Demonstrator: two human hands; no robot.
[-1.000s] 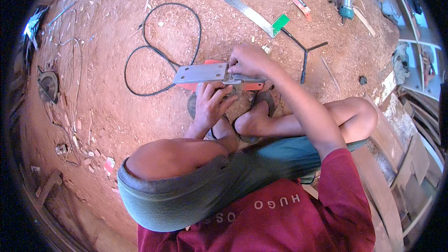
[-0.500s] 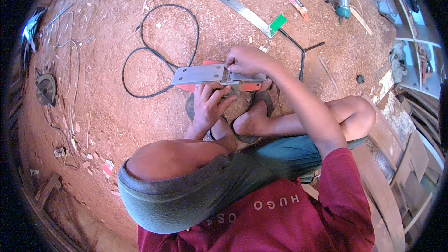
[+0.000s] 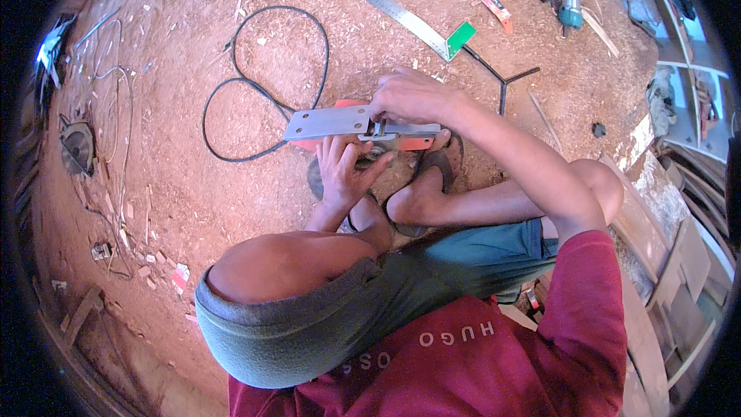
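Has the orange-bodied, flat grey-metal-soled power tool (image 3: 332,121) sole up, just ahead of the sandalled feet (image 3: 411,205); looks like a hand planer. Cannot tell whether resting on the reddish dirt floor (image 3: 170,177) or propped off it. Braces the near long side with the left hand (image 3: 341,170), with fingers laid against the edge and thumb spread apart from them. Reaches in from the right with the right hand (image 3: 409,98), with fingers bent and bunched over the narrow dark cross-slot (image 3: 377,130) mid-sole. Cannot tell whether clamped on a small part or only touching.

Reads as a fine fitting or adjusting step at the slot. Calls for a steady tool body, light fingertip force, and care around what may be a sharp edge. Worth confirming power is off: see the thin black cable (image 3: 328,54) looped off the left end; cannot trace it to a plug. Note the black three-armed wrench (image 3: 504,83) and green-handled steel square (image 3: 401,22) lying beyond the right hand, out of hand.
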